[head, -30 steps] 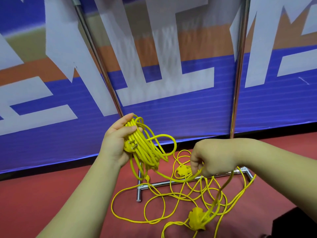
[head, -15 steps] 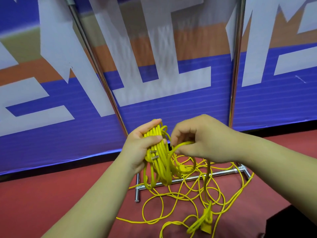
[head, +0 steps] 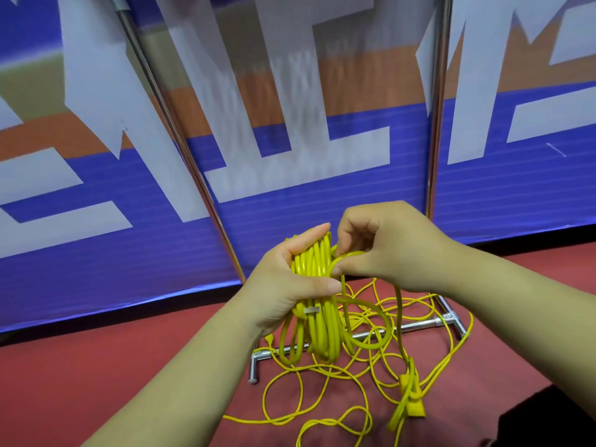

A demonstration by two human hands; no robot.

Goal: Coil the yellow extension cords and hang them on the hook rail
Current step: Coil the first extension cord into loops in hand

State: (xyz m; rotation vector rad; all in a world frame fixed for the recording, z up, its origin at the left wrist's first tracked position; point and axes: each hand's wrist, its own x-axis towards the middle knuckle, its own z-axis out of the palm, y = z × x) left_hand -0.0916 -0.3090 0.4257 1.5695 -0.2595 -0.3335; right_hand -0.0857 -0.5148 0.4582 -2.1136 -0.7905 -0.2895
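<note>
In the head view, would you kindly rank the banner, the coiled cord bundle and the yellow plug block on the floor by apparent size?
1. Banner, by far the largest.
2. Coiled cord bundle.
3. Yellow plug block, the smallest.

The bundle is nearer the camera, which exaggerates its lead.

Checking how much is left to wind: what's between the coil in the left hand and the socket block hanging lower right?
Head view: one cord strand drops from the right hand beside the coil to the socket block, over loose loops.

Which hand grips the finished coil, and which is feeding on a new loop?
The left hand grips the coiled bundle; the right hand pinches a single loop against the bundle's top.
</note>
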